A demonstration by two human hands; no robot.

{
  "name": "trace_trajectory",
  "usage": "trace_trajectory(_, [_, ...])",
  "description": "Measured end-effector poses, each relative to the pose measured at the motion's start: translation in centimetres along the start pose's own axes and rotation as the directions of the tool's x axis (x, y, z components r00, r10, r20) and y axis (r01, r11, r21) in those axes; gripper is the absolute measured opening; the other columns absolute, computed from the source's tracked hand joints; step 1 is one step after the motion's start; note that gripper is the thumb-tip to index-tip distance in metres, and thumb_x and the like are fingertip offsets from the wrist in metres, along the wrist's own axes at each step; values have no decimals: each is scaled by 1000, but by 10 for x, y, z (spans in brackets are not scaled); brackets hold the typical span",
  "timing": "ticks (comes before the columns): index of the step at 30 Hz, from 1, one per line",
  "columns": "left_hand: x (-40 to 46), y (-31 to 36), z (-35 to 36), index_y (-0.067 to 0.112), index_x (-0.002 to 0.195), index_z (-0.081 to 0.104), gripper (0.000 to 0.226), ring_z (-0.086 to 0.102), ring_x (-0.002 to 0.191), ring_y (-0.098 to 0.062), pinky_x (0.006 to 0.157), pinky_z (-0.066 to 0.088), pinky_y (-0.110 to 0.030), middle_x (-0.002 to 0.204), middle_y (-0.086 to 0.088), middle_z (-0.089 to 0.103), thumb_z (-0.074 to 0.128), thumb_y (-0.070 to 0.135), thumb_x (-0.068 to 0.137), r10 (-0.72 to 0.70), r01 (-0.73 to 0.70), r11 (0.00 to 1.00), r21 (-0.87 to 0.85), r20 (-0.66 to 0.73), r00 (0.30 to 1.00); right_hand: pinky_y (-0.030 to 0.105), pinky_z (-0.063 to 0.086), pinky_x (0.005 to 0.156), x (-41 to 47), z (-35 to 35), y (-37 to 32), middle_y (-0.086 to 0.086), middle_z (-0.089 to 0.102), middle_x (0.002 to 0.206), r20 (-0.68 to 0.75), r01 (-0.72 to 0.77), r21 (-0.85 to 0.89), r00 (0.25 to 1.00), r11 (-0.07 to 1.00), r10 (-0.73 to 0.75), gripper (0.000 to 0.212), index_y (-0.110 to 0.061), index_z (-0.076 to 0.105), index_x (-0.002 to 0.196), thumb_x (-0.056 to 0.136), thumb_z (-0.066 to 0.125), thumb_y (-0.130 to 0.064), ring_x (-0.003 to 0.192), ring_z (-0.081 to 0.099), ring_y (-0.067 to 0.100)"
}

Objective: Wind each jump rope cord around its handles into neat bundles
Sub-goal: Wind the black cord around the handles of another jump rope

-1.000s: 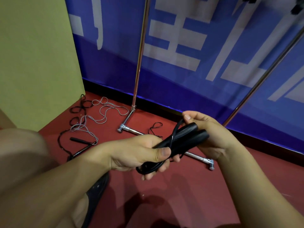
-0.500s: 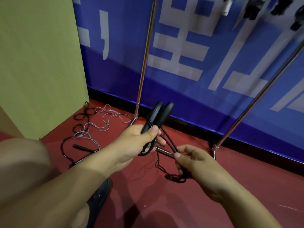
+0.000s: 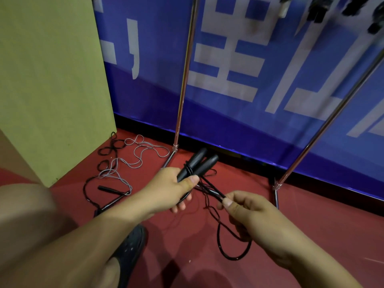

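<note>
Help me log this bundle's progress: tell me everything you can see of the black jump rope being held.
The black jump rope has two matte black handles side by side, pointing up and away, gripped by the left hand. A few turns of thin glossy cord circle the handles just above the thumb. The cord runs taut to the right hand, which pinches it, then hangs in a loose loop below that hand. Most of it is unwound.

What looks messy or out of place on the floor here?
A grey cord and a black cord lie tangled together on the red floor by the green wall, unwound, with one loose handle among them.
</note>
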State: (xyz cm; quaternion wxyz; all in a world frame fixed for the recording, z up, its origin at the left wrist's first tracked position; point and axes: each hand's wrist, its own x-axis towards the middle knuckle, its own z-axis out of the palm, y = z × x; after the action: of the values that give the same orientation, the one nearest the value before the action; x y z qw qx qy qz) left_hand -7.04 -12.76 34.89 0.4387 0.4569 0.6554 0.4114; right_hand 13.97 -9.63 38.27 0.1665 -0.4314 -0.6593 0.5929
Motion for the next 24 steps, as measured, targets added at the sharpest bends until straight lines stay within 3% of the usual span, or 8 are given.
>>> trace_trajectory(4, [3,-6,7,18,92,55,15,58,47,-14,41,45,-24,67,-2,63,57,30,100,5,-6,984,176,7,1000,28,22,50,-7,7,-6,1,36,64,8,-18,-145,1000,989,19,26,-16,69,84,99,54,-31,55,28,14])
trace_trajectory(6, [5,-7,8,18,95,57,15,60,48,-16,43,48,-26,70,-4,66,59,32,99,16,-15,977,213,-2,1000,26,25,49,-10,8,-10,-2,37,60,33,12,-213,999,977,-5,33,-3,60,85,98,55,-32,53,29,12])
trace_trajectory(9, [9,-8,7,18,104,57,19,62,49,-16,44,50,-27,75,-5,70,60,36,97,24,-15,965,264,-29,999,28,33,53,-13,7,-16,-5,42,54,20,64,-304,998,951,-61,38,-5,50,73,96,58,-34,51,37,12])
trace_trajectory(12, [12,-12,6,24,121,53,31,61,46,-11,43,49,-24,75,-3,71,63,37,95,35,-21,949,315,-39,999,37,40,59,-10,2,-18,-3,45,58,-24,103,-396,992,912,-123,40,-4,52,76,94,59,-39,56,42,13])
trace_trajectory(15, [11,-16,7,46,142,35,56,59,44,0,50,53,-25,76,3,70,64,36,95,70,-68,927,369,8,997,38,37,56,-6,-2,-16,-5,39,59,-62,144,-428,980,892,-188,38,-3,57,81,94,58,-39,55,37,10])
trace_trajectory(18, [10,-14,8,43,126,44,37,59,44,-1,58,55,-31,73,2,70,63,36,95,99,-109,908,404,45,994,33,32,57,-4,-8,-14,-4,38,61,-91,179,-421,967,889,-238,38,-3,60,85,94,57,-40,55,35,9])
trace_trajectory(21, [7,-11,10,36,109,48,20,59,45,-5,50,50,-27,72,1,70,63,36,95,92,-110,919,379,65,994,33,35,58,-1,-14,-12,-6,41,60,-116,229,-423,946,877,-303,33,-10,62,81,95,56,-39,56,37,8])
trace_trajectory(24, [6,-10,13,31,108,50,18,60,47,-8,46,44,-20,73,1,69,62,36,96,71,-97,933,347,87,994,20,36,55,1,-16,-14,-14,51,59,-106,376,-540,857,753,-504,23,-29,63,77,98,55,-33,55,46,2])
